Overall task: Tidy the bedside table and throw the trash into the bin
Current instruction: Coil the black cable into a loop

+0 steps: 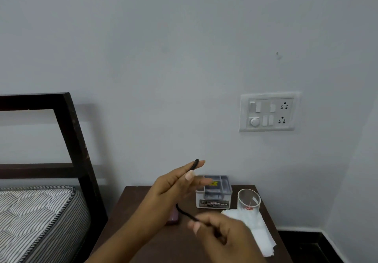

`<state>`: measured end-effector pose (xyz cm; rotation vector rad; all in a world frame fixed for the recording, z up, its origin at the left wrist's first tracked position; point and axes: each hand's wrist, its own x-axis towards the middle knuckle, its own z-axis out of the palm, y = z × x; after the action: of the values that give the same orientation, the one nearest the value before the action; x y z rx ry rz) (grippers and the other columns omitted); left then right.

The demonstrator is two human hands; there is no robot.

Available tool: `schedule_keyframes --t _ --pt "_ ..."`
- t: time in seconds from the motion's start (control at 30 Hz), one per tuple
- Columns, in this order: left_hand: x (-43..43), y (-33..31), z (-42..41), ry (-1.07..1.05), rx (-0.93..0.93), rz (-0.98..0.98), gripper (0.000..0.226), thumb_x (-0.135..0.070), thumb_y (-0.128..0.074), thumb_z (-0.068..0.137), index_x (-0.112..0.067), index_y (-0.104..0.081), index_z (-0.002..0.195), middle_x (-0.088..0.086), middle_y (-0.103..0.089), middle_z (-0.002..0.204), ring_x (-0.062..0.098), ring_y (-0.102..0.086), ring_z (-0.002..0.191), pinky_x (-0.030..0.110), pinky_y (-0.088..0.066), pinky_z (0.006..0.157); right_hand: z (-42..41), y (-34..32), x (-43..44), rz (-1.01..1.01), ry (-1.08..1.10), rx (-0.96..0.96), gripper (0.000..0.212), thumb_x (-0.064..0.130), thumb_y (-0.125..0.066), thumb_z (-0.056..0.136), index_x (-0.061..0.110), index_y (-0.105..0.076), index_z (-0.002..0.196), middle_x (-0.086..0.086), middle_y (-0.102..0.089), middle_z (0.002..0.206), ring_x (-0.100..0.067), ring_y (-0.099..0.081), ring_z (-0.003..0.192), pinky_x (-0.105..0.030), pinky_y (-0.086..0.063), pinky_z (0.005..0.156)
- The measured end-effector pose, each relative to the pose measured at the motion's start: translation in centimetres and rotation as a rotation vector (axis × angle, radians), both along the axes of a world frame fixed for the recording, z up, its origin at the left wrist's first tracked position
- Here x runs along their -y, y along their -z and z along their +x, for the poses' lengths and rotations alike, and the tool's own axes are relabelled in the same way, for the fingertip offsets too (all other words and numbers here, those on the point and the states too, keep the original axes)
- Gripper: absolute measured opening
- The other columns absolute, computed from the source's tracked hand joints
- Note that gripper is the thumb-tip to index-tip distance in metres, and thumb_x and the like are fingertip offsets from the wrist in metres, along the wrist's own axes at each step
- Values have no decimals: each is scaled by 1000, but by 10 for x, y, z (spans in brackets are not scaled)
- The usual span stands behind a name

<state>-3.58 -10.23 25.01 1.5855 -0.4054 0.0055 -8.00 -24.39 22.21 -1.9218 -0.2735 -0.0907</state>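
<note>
Closest in, the person's right hand [221, 236], blurred, curls its fingers round the low stretch of a black cable [194, 165]. From the left, a striped mattress [36, 211] and a dark bed frame [75, 140] border the worktop [143, 236]. Over the worktop's middle, the left hand [171, 189] pinches the cable's top end between thumb and forefinger. Each grip is thus closed on the cable, which runs between them clear of the surface. A reddish flat thing [173, 218], perhaps a phone, lies half hidden under that hand. Toward the back right corner stand a small labelled box [213, 193] and an empty glass [249, 200]. White tissues [251, 228] lie along the right edge, at the foot of the glass. Tidying looks to be at an early stage: the cable seems mid-gathering, the tissues are not yet binned, and no bin is in view.
</note>
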Motion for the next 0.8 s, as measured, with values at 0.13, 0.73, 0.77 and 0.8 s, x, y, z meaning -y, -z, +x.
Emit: schedule_keyframes --t 0.13,0.73,0.77,0.8 --pt "-9 -3 -1 70 -95 65 32 -36 -49 93 -18 -68 111 14 -74 87 23 -67 86 23 -48 76 12 -33 11 35 -42 164 8 30 -66 80 33 -71 75 4 -72 83 -11 -65 77 -29 -52 75" --pt "9 -10 -20 173 -569 -680 38 -25 -43 86 -5 -73 96 0 -43 47 13 -44 29 52 -57 74 37 -6 -3 612 -22 -48 45 53 -65 72 20 -72 102 -22 -70 93 -33 -67 75 -57 -54 81" --pt "9 -10 -19 189 -577 -678 38 -25 -42 87 -5 -73 97 1 -45 49 14 -46 29 53 -57 75 36 -6 -3 621 -39 -47 47 54 -63 74 18 -71 105 -25 -68 94 -33 -65 73 -58 -53 79" --pt "9 -9 -19 207 -584 -666 40 -25 -41 88 -5 -73 99 1 -45 49 15 -47 30 54 -56 77 37 -8 -1 618 -51 -52 44 51 -62 79 16 -70 105 -28 -67 94 -33 -64 71 -56 -55 77"
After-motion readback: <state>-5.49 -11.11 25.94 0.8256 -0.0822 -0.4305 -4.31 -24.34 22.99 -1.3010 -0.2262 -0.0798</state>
